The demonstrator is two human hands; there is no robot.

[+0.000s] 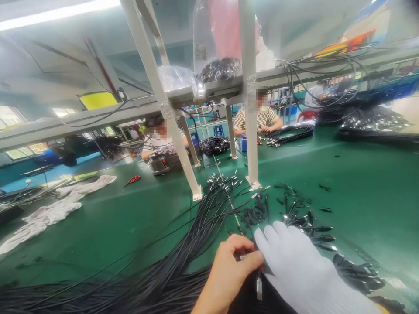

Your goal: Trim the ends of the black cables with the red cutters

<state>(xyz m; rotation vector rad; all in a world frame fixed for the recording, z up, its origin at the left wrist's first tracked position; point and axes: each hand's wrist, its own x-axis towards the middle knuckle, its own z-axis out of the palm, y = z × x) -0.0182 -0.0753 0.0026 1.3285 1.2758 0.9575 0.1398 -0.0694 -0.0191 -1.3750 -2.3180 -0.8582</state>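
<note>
My bare left hand (231,268) pinches a black USB cable (259,288) between thumb and fingers, its metal plug pointing down toward me. Against it, my right hand (294,261), in a white glove, closes on the same cable just above the plug. The fingers partly cover the section they hold. Left of the hands runs a thick bundle of black cables (196,231), its metal plugs at the far end. Small black plug covers (255,213) lie scattered just beyond the fingers. More loose black connectors (324,239) spread to the right of my glove.
White metal posts (251,131) rise from the green table (147,218) and carry a shelf (216,89). A white cloth (49,218) and red-handled scissors (133,179) lie to the left. Across the table sit two people near coiled cables (291,134); more cable bundles (376,124) lie right.
</note>
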